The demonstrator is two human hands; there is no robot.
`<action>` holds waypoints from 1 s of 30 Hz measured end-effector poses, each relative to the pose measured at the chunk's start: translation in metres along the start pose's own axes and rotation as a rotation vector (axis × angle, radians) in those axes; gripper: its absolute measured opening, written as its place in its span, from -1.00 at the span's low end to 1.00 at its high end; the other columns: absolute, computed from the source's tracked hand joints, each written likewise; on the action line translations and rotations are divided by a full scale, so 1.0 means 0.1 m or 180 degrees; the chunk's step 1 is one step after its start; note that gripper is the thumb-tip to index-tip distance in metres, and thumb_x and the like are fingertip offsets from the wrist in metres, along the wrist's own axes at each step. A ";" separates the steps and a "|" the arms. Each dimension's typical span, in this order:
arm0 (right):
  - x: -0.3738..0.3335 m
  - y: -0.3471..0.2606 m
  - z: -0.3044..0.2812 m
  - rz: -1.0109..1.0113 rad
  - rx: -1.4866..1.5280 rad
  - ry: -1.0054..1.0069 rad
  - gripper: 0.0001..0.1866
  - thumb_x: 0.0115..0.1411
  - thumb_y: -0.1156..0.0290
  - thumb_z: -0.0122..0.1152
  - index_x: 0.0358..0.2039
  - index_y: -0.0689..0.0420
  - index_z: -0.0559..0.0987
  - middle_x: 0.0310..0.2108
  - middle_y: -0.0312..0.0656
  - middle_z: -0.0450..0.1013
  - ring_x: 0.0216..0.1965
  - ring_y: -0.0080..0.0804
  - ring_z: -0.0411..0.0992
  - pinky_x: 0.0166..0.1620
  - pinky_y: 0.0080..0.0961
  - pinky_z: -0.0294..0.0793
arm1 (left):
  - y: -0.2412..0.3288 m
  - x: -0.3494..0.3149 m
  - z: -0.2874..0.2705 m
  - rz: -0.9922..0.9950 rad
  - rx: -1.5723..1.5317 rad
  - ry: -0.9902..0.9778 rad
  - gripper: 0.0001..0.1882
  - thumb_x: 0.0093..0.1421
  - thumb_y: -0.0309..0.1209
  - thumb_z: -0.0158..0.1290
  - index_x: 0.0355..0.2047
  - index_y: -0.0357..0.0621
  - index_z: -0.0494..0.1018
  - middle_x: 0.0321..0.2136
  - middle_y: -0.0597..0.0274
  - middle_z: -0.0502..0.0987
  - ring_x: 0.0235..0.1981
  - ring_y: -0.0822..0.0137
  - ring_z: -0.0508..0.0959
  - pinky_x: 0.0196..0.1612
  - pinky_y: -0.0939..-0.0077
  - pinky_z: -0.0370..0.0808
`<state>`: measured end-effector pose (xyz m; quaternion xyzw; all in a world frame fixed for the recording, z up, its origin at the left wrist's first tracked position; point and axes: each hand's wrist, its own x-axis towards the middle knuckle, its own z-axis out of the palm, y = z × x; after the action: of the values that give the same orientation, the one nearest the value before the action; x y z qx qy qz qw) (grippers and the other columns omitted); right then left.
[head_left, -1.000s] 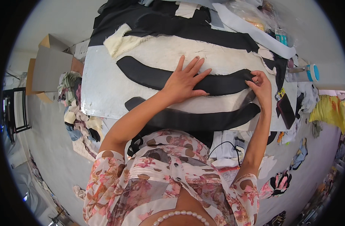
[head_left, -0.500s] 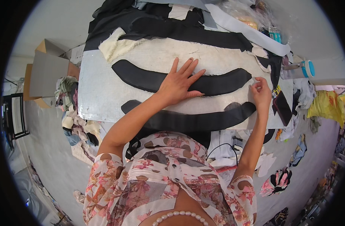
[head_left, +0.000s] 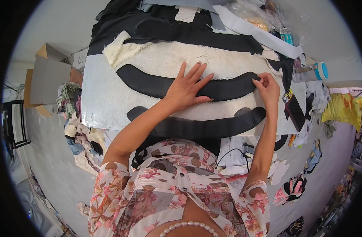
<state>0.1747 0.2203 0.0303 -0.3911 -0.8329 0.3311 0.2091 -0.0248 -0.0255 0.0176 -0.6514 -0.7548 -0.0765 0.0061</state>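
A curved black fabric strip lies across the pale board on the table. My left hand rests flat on its middle, fingers spread. At the strip's right end, my right hand pinches the tip between thumb and fingers. Closer to my body lies a second curved black strip, partly under my left forearm; neither hand grips it. Beyond the first strip, a longer black fabric piece lies beside a frayed cream cloth scrap.
A phone lies at the table's right edge, near a clear mug with a blue rim. Black fabric and a white band are piled at the back. An open cardboard box stands left; cloth scraps litter the floor.
My right hand has moved slightly left and up, and its fingers now close on the strip's right end. My left hand stays pressed on the strip.
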 end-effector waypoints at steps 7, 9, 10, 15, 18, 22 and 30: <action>-0.04 -0.20 0.26 -0.0341 -0.0021 -0.0155 -0.83 0.11 0.38 0.33 -0.45 0.17 0.53 -0.62 -0.28 0.40 -0.61 -0.52 0.31 -0.47 -0.54 0.31 | -0.01 0.00 0.02 0.0025 -0.0088 0.0072 -0.17 0.21 0.30 -0.17 0.36 0.12 0.12 0.37 0.07 0.04 0.41 0.14 0.00 0.40 -0.07 -0.20; -0.03 -0.16 0.29 -0.0396 -0.0109 -0.0140 -0.83 0.13 0.37 0.30 -0.46 0.18 0.52 -0.62 -0.25 0.41 -0.60 -0.46 0.33 -0.46 -0.51 0.32 | -0.01 0.01 0.02 0.0004 -0.0135 0.0098 -0.16 0.20 0.29 -0.15 0.36 0.10 0.13 0.37 0.05 0.06 0.41 0.13 0.01 0.40 -0.07 -0.19; 0.00 -0.15 0.30 -0.0438 -0.0153 -0.0132 -0.83 0.14 0.37 0.29 -0.46 0.18 0.52 -0.61 -0.23 0.42 -0.60 -0.43 0.34 -0.46 -0.50 0.33 | -0.01 0.00 0.03 0.0020 -0.0129 0.0108 -0.16 0.20 0.29 -0.14 0.36 0.09 0.13 0.36 0.03 0.07 0.40 0.12 0.02 0.39 -0.08 -0.19; 0.07 -0.10 0.21 -0.0612 -0.0279 -0.0172 -0.84 0.15 0.37 0.28 -0.43 0.18 0.53 -0.59 -0.22 0.45 -0.56 -0.39 0.40 -0.42 -0.49 0.37 | -0.04 -0.02 0.11 0.0126 -0.0224 0.0417 -0.13 0.18 0.29 -0.13 0.36 0.06 0.11 0.34 -0.08 0.11 0.39 0.01 0.05 0.37 -0.18 -0.17; 0.22 -0.57 0.26 -0.0551 -0.0225 0.0032 -0.88 0.17 0.40 0.27 -0.36 0.17 0.56 -0.55 -0.25 0.50 -0.52 -0.50 0.45 -0.40 -0.56 0.40 | -0.05 -0.03 0.05 0.0202 -0.0593 0.0628 -0.14 0.18 0.24 -0.06 0.35 0.05 0.12 0.33 -0.09 0.10 0.38 -0.03 0.06 0.35 -0.20 -0.13; 0.46 -1.41 0.79 -0.1465 0.0675 -0.0340 -0.92 0.17 0.46 0.24 -0.35 0.18 0.59 -0.52 -0.25 0.51 -0.52 -0.54 0.46 -0.39 -0.57 0.43 | -0.13 -0.16 -0.09 0.0068 -0.1105 0.1152 -0.28 0.21 0.13 0.00 0.27 0.02 0.24 0.28 -0.04 0.18 0.36 -0.02 0.10 0.34 -0.21 -0.11; 1.09 -2.29 2.25 -0.1836 0.0195 -0.0514 -0.82 0.04 0.35 0.36 -0.42 0.20 0.62 -0.52 -0.17 0.55 -0.47 -0.34 0.53 -0.34 -0.44 0.47 | -0.65 -0.70 -0.40 -0.0888 -0.1525 0.2113 -0.78 0.07 -0.50 0.23 -0.23 -0.07 0.56 -0.16 0.25 0.58 0.16 0.09 0.42 0.21 0.00 0.21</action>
<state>-0.1452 0.1100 0.0478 -0.1042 -0.9132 0.3130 0.2392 -0.0816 -0.1086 0.0424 -0.4661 -0.7537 -0.4551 0.0868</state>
